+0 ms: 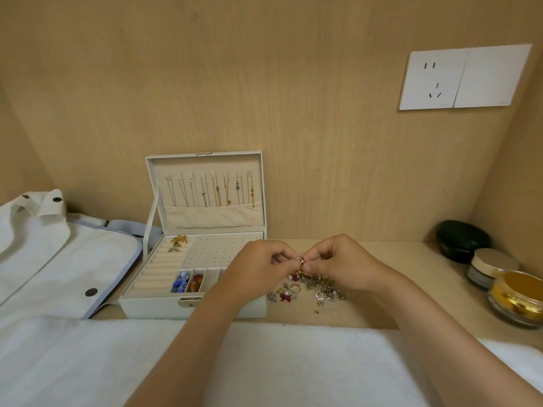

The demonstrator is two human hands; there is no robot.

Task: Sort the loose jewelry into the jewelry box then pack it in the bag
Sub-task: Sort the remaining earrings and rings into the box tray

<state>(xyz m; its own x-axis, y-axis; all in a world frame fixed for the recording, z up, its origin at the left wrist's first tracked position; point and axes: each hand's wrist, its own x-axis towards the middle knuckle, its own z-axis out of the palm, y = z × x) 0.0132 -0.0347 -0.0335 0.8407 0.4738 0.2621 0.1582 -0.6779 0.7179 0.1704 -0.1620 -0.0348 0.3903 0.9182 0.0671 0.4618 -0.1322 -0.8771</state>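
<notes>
A white jewelry box [152, 304] stands open on the wooden shelf, with several necklaces hanging in its lid. Its tray holds a gold brooch [179, 240], blue beads [179, 284] and an amber piece [196, 283]. A pile of loose jewelry [308, 289] lies just right of the box. Above the pile, my left hand [258, 265] and my right hand [340, 264] meet and both pinch a small gold earring [299, 264] that dangles between the fingertips. A white cloth bag [58, 259] with blue trim and snap buttons lies left of the box.
At the right end of the shelf stand a dark green case [461, 239], a jar with a pale lid [490, 267] and a glass jar of gold contents [517, 298]. A white towel [264, 362] covers the near edge. A wall socket [461, 77] is mounted up right.
</notes>
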